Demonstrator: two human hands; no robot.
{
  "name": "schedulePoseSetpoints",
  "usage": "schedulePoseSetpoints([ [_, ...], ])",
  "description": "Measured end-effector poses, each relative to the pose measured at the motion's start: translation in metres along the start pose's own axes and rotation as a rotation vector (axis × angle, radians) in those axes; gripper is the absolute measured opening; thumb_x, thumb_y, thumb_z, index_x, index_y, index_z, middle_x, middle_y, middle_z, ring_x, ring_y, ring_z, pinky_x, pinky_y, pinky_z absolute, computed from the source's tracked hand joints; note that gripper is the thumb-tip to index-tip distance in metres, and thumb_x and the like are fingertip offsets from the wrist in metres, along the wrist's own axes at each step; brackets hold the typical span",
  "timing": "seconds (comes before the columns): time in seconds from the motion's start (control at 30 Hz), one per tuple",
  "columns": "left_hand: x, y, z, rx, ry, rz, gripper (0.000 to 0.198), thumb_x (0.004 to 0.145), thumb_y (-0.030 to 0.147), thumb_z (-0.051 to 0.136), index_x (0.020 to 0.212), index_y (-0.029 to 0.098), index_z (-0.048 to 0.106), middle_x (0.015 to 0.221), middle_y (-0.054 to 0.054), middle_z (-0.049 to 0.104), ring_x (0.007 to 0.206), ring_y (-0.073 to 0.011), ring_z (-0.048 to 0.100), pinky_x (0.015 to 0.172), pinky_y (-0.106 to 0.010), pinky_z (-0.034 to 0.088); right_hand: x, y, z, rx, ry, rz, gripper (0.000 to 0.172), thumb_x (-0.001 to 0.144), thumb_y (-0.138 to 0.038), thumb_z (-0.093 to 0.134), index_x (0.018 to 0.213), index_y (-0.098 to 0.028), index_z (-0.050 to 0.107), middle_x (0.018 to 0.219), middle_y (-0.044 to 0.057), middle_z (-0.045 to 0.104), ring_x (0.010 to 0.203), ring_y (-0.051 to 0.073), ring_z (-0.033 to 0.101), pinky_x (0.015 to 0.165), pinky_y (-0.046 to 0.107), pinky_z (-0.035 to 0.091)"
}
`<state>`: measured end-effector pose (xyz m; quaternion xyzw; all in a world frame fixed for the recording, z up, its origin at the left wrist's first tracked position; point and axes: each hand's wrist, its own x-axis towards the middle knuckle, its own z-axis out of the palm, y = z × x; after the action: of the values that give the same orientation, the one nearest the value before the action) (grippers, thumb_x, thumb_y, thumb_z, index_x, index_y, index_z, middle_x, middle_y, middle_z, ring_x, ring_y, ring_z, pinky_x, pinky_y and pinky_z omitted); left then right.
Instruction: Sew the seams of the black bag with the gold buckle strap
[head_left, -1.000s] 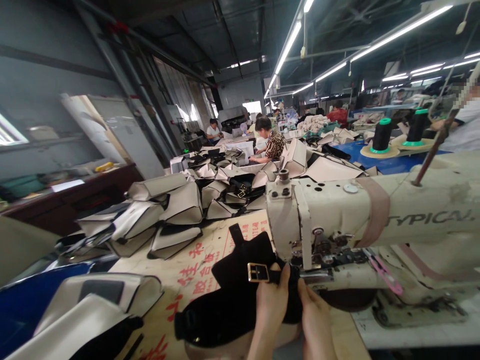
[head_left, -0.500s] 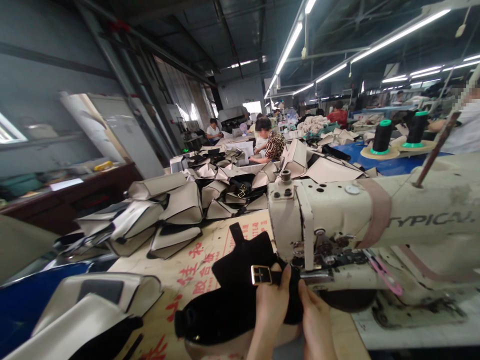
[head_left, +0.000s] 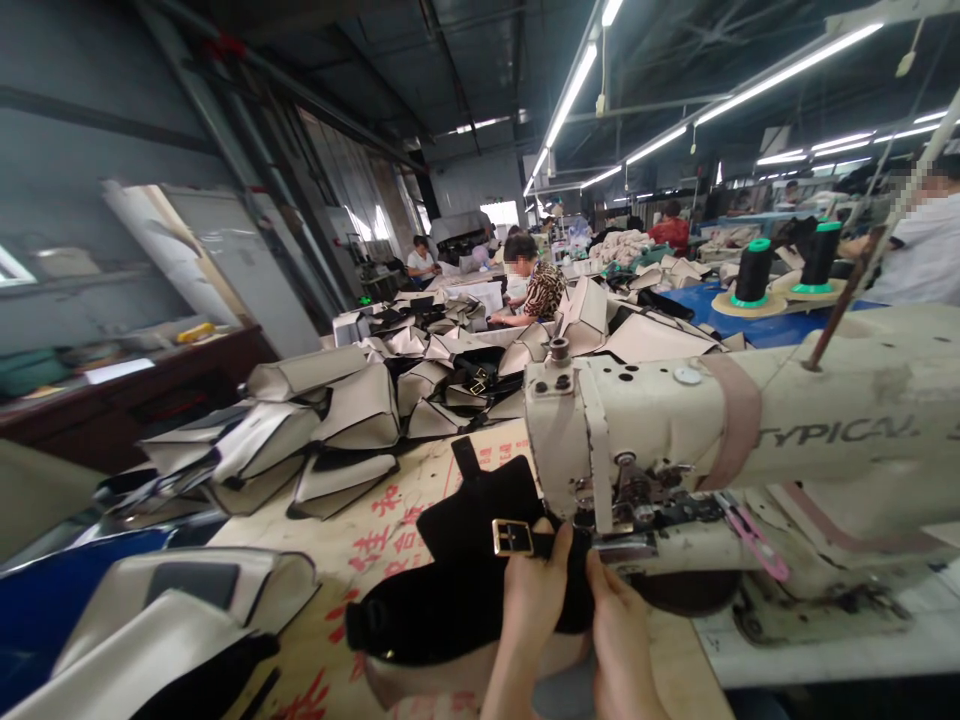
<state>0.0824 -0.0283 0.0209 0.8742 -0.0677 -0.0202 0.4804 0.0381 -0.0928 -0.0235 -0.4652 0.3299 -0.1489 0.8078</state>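
A beige and black bag piece [head_left: 442, 600] lies on the wooden board, partly under the head of a cream sewing machine [head_left: 637, 420]. My left hand [head_left: 536, 585] pinches its black strap beside a gold buckle [head_left: 513, 538], thumb on top near the needle area. My right hand [head_left: 619, 620] grips the bag's black edge just to the right, close to the machine's metal arm. The fingertips of both hands are partly hidden by the bag. A black flap with a narrow tab spreads out beyond the buckle.
Several beige and black bags [head_left: 352, 410] are heaped behind and left of the board [head_left: 330, 570]. Another bag [head_left: 187, 600] lies at the front left. Pink thread snips [head_left: 757, 540] rest on the machine. Black thread spools [head_left: 752, 272] stand behind it. Co-workers [head_left: 536, 280] sit farther back.
The camera view has shifted slightly, moving the machine and bag a little left in the picture. Both hands keep their hold, and the bag's place under the machine looks nearly the same.
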Motion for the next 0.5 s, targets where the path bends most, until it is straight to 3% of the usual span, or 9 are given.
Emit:
schedulePoseSetpoints([
  [0.2, 0.0035, -0.002, -0.0021, 0.011, -0.01, 0.034, 0.023, 0.084, 0.038, 0.044, 0.089, 0.022, 0.06, 0.093, -0.004, 0.064, 0.094, -0.0209, 0.054, 0.082, -0.031, 0.039, 0.0021, 0.0052, 0.0007, -0.007, 0.018, 0.036, 0.063, 0.058, -0.065, 0.064, 0.084, -0.009, 0.07, 0.083, 0.011, 0.069, 0.094, 0.029, 0.06, 0.081, 0.032, 0.047],
  [0.5, 0.0063, 0.0045, -0.0036, 0.034, 0.009, 0.012, 0.018, 0.082, 0.031, 0.045, 0.086, 0.021, 0.059, 0.093, -0.005, 0.064, 0.094, -0.0217, 0.055, 0.082, -0.033, 0.04, 0.001, 0.0023, 0.0041, 0.047, -0.001, 0.053, 0.061, 0.059, -0.064, 0.066, 0.081, -0.007, 0.07, 0.074, 0.011, 0.069, 0.084, 0.027, 0.062, 0.069, 0.028, 0.048],
])
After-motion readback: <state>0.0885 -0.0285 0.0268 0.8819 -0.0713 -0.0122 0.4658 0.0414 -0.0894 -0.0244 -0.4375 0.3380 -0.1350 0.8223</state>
